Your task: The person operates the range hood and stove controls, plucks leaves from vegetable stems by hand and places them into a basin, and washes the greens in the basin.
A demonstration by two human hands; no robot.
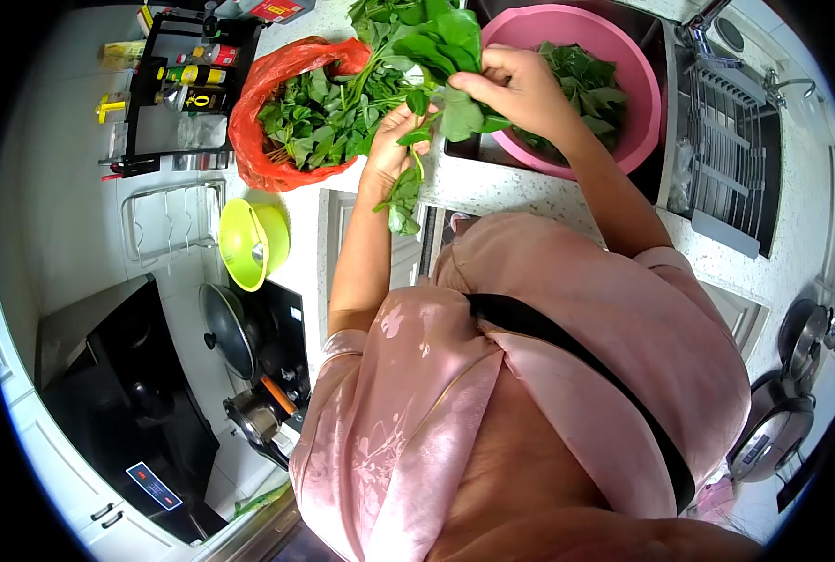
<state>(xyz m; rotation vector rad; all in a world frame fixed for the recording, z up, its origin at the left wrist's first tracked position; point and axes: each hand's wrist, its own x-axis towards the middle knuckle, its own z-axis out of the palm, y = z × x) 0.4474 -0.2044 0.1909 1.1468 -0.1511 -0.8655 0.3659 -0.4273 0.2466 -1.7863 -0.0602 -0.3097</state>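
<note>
My left hand (397, 145) is closed around the stems of leafy greens (403, 192), some of which hang down past the counter edge. My right hand (521, 89) pinches broad green leaves (441, 45) between thumb and fingers, just left of the pink basin. Left of my left hand, a red plastic bag (249, 112) stands open, full of leafy stems (319, 117). The pink basin (638, 70) sits in the sink and holds a heap of loose leaves (581, 89). More greens (380, 23) lie at the top, behind my hands.
A yellow-green bowl (239, 245) stands near the counter's left end, beside the stove with a lidded pan (228, 330) and a pot (256, 417). Bottles fill a black rack (193, 84) on the left. A dish rack (731, 150) and faucet (703, 28) are right of the basin.
</note>
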